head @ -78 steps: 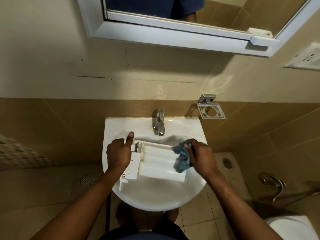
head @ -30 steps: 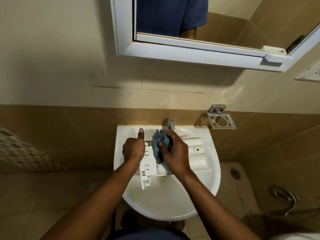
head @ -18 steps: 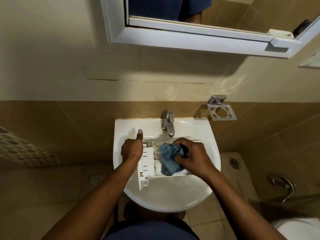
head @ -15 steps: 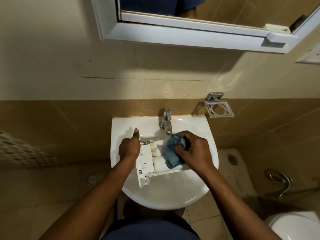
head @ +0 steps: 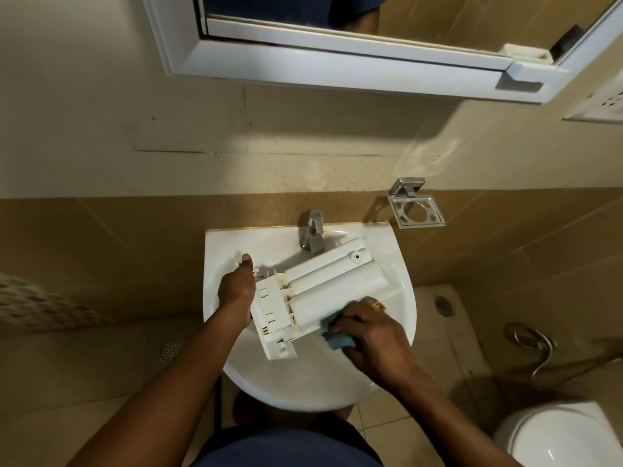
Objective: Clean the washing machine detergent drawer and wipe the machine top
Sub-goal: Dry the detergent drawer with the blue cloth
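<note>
I see a white sink [head: 397, 291] holding the detergent drawer [head: 323, 288], underside up. My left hand [head: 236, 291] grips its left end; my right hand [head: 371, 335] presses a blue cloth [head: 337, 340] against its near edge. The drawer is mid-clean, I judge; the machine top remains.

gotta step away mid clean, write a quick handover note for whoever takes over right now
Left hand: grips the front-panel end of the detergent drawer, holding it over the sink.
Right hand: closed on the blue cloth, pressed against the near edge of the drawer.
Drawer lies turned over, its far end near the tap, which shows no running water.
Done: drawer is out of the machine and being wiped.
Left: finish the wipe, check the compartments, refit the drawer, wipe the machine top. The machine is out of view.
</note>
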